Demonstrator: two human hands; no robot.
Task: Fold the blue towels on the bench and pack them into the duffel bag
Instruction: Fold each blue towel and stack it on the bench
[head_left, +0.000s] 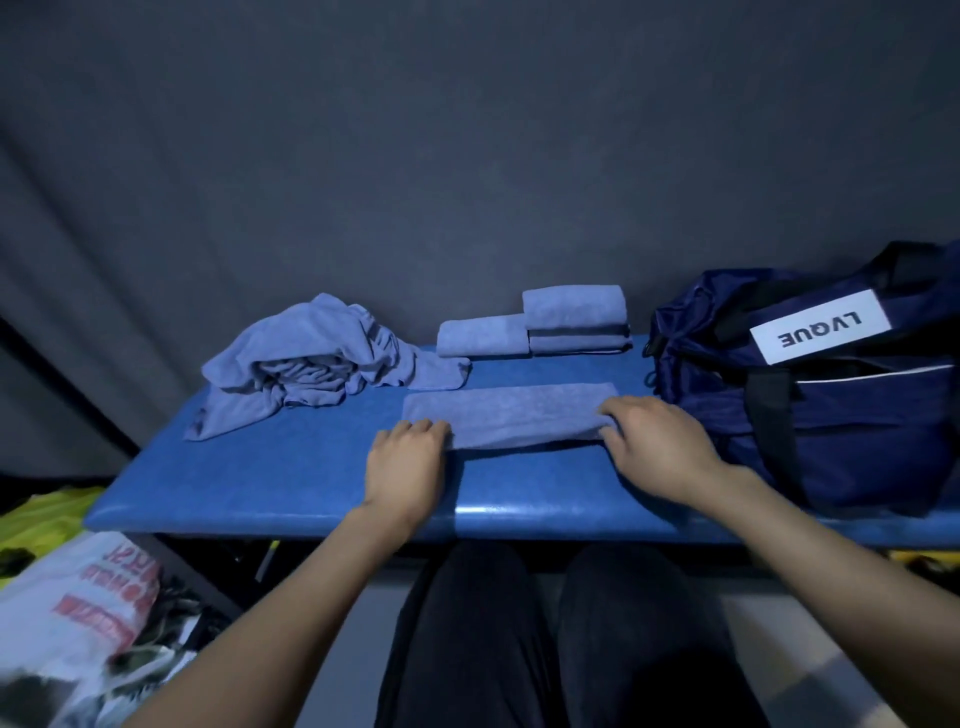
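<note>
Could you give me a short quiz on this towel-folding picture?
1. True or false: the dark blue duffel bag stands at the right end of the blue padded bench.
2. Which hand pinches a corner of the long folded blue towel strip? A left hand, B right hand
3. Fill in: the crumpled heap of blue towels lies to the ____ of the small folded blue towels.

Key: 1 true; 2 B; 3 left
</note>
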